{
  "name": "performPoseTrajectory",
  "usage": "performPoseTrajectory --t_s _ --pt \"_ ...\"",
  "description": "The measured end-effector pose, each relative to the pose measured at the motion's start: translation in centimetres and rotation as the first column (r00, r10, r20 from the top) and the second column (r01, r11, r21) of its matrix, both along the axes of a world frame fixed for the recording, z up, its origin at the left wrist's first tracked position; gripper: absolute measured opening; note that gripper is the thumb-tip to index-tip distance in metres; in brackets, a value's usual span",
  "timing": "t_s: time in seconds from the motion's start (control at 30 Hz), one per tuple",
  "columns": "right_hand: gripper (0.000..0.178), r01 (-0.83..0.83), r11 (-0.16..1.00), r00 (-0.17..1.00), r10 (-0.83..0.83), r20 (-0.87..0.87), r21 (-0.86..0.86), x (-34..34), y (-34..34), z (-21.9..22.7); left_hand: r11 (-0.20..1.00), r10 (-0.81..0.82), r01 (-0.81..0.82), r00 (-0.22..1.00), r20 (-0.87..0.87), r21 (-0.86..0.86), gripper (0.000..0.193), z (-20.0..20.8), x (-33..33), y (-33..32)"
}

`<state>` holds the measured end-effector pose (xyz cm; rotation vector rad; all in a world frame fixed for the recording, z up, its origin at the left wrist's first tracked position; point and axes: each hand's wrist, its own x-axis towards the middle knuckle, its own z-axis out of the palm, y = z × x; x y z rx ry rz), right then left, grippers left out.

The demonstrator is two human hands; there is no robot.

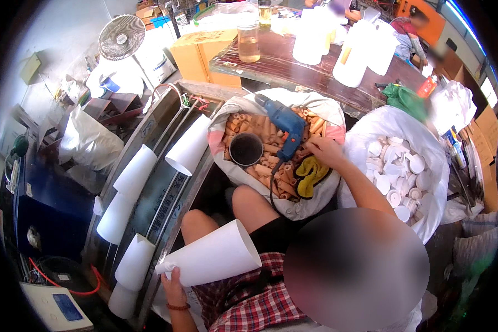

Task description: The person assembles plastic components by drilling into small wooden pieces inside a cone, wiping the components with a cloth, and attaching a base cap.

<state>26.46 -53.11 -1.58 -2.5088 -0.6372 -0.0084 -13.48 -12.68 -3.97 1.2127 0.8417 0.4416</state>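
My left hand (pixel 174 289) is closed round the narrow end of a white tapered tube (pixel 218 254), which lies across my lap with its wide open end to the right. My right hand (pixel 325 153) reaches into a white sack (pixel 218 130) of short orange-brown tubes (pixel 279 180). Its fingers are bent together at the tubes, beside the handle of a blue power drill (pixel 285 124); what they hold is hidden. The drill rests on the tubes with its cable hanging down. A dark round cup (pixel 246 149) and yellow-and-black gloves (pixel 312 176) lie in the sack too.
To the left, several white tapered tubes (pixel 188 145) rest on a metal-and-wood rack (pixel 155 193). A white bag (pixel 351 133) of white round caps (pixel 404 174) stands right of the sack. Beyond is a dark table (pixel 282 61) bearing a drink cup (pixel 248 41) and more white tubes (pixel 351 61).
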Motion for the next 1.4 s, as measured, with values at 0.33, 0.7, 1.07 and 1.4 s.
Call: performPoseTrajectory --t_s 0.33,0.7,1.07,1.4 --pt "0.041 -0.095 0.808 0.995 0.081 -0.049 -0.582 1.7 4.0 -2.1 0.859 -0.179 0.144 0.984 0.023 0.491 0.075 -1.3 -0.8 2.2" --pt "0.025 -0.146 0.976 0.989 0.141 0.041 0.163 -8.8 11.7 9.9 0.886 -0.221 0.145 0.967 0.125 0.439 0.064 0.9 2.0 1.2" --pt "0.029 -0.71 0.618 0.608 0.78 -0.148 0.337 -20.2 25.8 8.2 0.75 -0.179 0.178 0.982 -0.063 0.637 0.059 0.7 1.3 2.1" --pt "0.028 -0.8 0.482 0.406 0.873 0.27 -0.358 -22.2 27.9 6.9 0.635 -0.203 0.265 0.964 -0.173 0.726 0.065 2.2 2.0 0.9"
